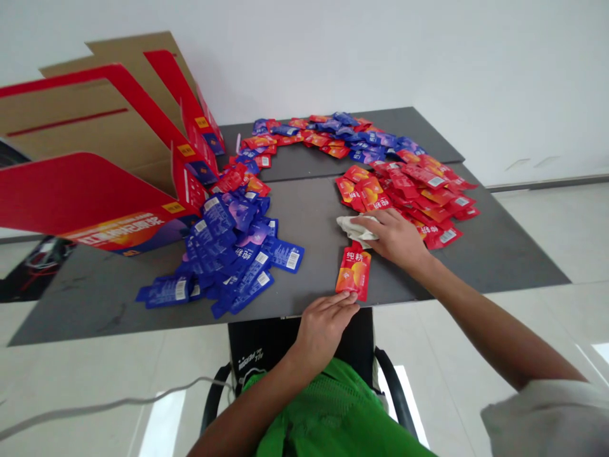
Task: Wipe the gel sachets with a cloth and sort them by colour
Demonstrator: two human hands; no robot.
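A red and orange pouch point(353, 273) lies flat near the front edge of the table. Fingertips of my left hand point(328, 324) rest on its bottom edge, stretched out and close together. Just above the pouch's top end, my right hand point(394, 235) is closed on a crumpled white cloth point(356, 228), pressed down at the tabletop. Beyond the right hand spreads a heap of red pouches point(413, 190). To the left, a pile of blue pouches point(233, 241) lies loosely overlapped.
Two open cardboard boxes, a nearer red one point(118, 209) and another behind it point(190, 95), stand on the table's left side. Mixed red and blue pouches point(323, 136) curve along the back of the grey table point(304, 197). A chair armrest point(397, 387) and a cable point(128, 401) are below.
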